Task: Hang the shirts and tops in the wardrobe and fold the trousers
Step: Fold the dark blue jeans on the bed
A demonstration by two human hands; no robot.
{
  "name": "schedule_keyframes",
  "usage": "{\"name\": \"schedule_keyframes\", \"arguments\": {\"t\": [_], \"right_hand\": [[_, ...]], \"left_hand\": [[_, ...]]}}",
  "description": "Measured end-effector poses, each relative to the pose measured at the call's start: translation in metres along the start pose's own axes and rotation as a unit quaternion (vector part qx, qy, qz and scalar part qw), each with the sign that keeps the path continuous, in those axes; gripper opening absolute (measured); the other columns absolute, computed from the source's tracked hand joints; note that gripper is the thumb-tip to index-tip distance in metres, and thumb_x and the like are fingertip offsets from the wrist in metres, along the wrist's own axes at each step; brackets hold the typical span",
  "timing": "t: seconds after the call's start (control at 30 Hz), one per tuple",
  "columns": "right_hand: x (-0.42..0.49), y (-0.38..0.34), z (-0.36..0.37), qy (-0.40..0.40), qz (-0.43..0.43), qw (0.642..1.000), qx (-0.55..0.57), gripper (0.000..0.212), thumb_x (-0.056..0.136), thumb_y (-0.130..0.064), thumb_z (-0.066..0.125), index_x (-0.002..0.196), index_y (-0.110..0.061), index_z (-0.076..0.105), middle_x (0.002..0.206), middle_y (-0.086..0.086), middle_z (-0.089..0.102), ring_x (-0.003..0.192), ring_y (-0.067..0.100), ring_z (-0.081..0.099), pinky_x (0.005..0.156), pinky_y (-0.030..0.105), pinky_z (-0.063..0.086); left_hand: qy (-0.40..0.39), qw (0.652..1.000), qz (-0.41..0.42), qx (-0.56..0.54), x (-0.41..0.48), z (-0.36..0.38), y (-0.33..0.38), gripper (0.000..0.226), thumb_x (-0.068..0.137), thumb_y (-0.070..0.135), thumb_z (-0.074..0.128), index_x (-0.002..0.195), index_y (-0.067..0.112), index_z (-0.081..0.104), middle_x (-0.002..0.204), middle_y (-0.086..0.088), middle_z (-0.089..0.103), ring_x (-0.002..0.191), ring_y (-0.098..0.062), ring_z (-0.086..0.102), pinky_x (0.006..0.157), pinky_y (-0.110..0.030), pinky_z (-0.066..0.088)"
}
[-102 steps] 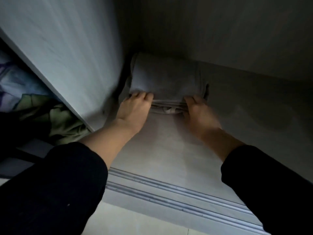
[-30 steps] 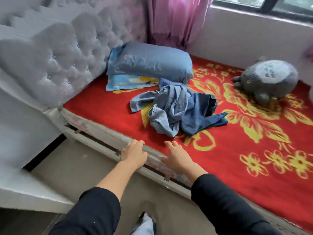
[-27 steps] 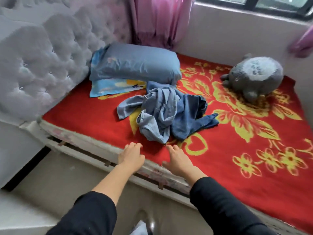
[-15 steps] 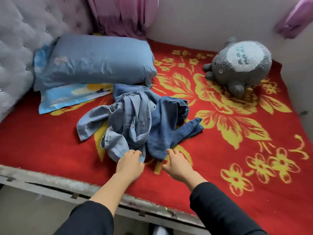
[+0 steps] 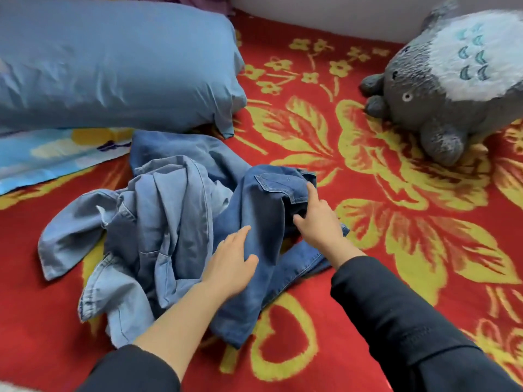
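A crumpled heap of denim lies on the red flowered bedspread (image 5: 368,278). Its left part is a pale blue denim shirt (image 5: 147,222); its right part is a pair of darker blue jeans (image 5: 263,199) with a pocket showing. My left hand (image 5: 230,267) rests flat on the jeans near the middle of the heap, fingers straight. My right hand (image 5: 317,219) reaches into the jeans' right side by the pocket, index finger stretched out, thumb against the cloth; whether it pinches the cloth I cannot make out.
A blue pillow (image 5: 113,66) lies at the back left on a patterned pillowcase (image 5: 56,157). A grey plush toy (image 5: 452,86) sits at the back right against the pale wall.
Earlier my hands pressed folded grey cloth into a wardrobe corner. Since then I have turned to the bed and leaned in; both hands moved from the bed's edge onto the denim heap.
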State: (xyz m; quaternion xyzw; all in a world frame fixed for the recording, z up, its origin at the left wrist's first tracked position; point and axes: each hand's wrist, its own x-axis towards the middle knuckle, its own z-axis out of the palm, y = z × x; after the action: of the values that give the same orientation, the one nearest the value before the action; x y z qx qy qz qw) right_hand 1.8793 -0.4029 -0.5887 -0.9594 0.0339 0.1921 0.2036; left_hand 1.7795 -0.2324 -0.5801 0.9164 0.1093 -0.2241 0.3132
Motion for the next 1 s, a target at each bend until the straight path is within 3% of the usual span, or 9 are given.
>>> {"name": "schedule_keyframes", "arguments": {"t": [0.07,0.13,0.2,0.3,0.53,0.63,0.77,0.87,1.0], "right_hand": [[0.023,0.002,0.004,-0.029,0.036,0.996,0.079,0.077,0.090,-0.026,0.053,0.153,-0.033,0.009,0.118,0.014,0.061,0.103,0.037,0.060,0.082,0.035,0.046],[0.035,0.004,0.012,-0.036,0.038,0.985,0.163,0.055,0.093,-0.023,0.048,0.145,-0.033,0.034,0.118,0.010,0.063,0.103,0.033,0.059,0.082,0.030,0.045],[0.035,0.005,0.019,-0.016,-0.001,0.982,0.186,0.027,0.094,-0.020,0.045,0.117,-0.028,0.056,0.107,0.008,0.065,0.098,0.031,0.057,0.079,0.032,0.042],[0.010,0.011,0.030,0.015,-0.094,0.977,0.192,0.003,0.088,-0.020,0.049,0.086,-0.020,0.051,0.079,0.002,0.058,0.078,0.027,0.052,0.070,0.036,0.040],[-0.082,0.021,0.034,0.077,-0.402,0.911,0.046,0.014,0.076,-0.020,0.056,0.088,-0.016,0.062,0.078,0.001,0.050,0.086,0.022,0.048,0.101,0.032,0.035],[-0.109,0.031,0.041,0.027,-0.436,0.899,0.023,0.024,0.075,-0.017,0.055,0.097,-0.020,0.065,0.084,0.000,0.057,0.091,0.021,0.051,0.095,0.029,0.037],[-0.120,0.058,0.046,-0.152,-0.233,0.948,0.154,0.037,0.073,-0.017,0.050,0.099,-0.029,0.073,0.096,-0.011,0.071,0.093,0.004,0.061,0.090,0.025,0.044],[-0.113,0.069,0.048,-0.086,0.017,0.946,0.311,0.021,0.072,-0.022,0.049,0.067,-0.027,0.069,0.073,-0.011,0.070,0.073,0.005,0.062,0.071,0.027,0.045],[-0.093,0.062,0.044,-0.113,0.273,0.798,0.526,0.020,0.093,-0.029,0.051,0.107,-0.017,0.060,0.101,0.004,0.063,0.086,0.021,0.060,0.064,0.030,0.048]], "left_hand": [[0.016,1.000,0.002,-0.024,0.021,-0.004,0.007,0.061,0.092,0.024,0.046,0.149,0.027,0.023,0.150,0.000,0.033,0.132,-0.020,0.037,0.103,-0.036,0.035],[0.039,0.998,0.008,-0.052,0.039,-0.008,0.014,0.058,0.093,0.024,0.047,0.148,0.027,0.028,0.149,-0.002,0.037,0.134,-0.020,0.036,0.106,-0.035,0.032],[0.069,0.993,0.005,-0.095,0.054,-0.012,0.020,0.052,0.094,0.026,0.047,0.145,0.027,0.034,0.144,-0.006,0.044,0.131,-0.022,0.040,0.109,-0.036,0.031],[0.111,0.973,-0.024,-0.200,0.071,-0.023,0.026,0.045,0.096,0.030,0.046,0.141,0.025,0.043,0.137,-0.005,0.051,0.128,-0.018,0.044,0.103,-0.027,0.031],[0.149,0.967,-0.087,-0.188,0.063,-0.041,0.025,0.081,0.080,0.040,0.071,0.148,0.028,0.027,0.132,-0.004,0.026,0.122,-0.011,0.034,0.107,-0.025,0.023],[0.111,0.992,-0.057,-0.010,0.042,-0.047,0.006,0.048,0.074,0.026,0.074,0.120,0.027,0.060,0.119,-0.009,0.053,0.113,-0.026,0.052,0.096,-0.033,0.039],[0.019,1.000,-0.005,-0.019,0.000,-0.049,-0.021,0.018,0.076,0.012,0.069,0.086,0.026,0.072,0.086,0.001,0.070,0.083,-0.014,0.063,0.076,-0.032,0.048],[-0.100,0.993,0.020,-0.057,-0.042,-0.043,-0.035,0.021,0.070,0.010,0.066,0.062,0.030,0.065,0.057,0.013,0.055,0.054,0.002,0.045,0.058,-0.022,0.037],[-0.111,0.992,0.063,0.016,-0.087,-0.021,-0.072,0.031,0.058,0.005,0.043,0.069,0.033,0.050,0.062,0.012,0.055,0.075,-0.006,0.057,0.065,-0.024,0.040]]}}
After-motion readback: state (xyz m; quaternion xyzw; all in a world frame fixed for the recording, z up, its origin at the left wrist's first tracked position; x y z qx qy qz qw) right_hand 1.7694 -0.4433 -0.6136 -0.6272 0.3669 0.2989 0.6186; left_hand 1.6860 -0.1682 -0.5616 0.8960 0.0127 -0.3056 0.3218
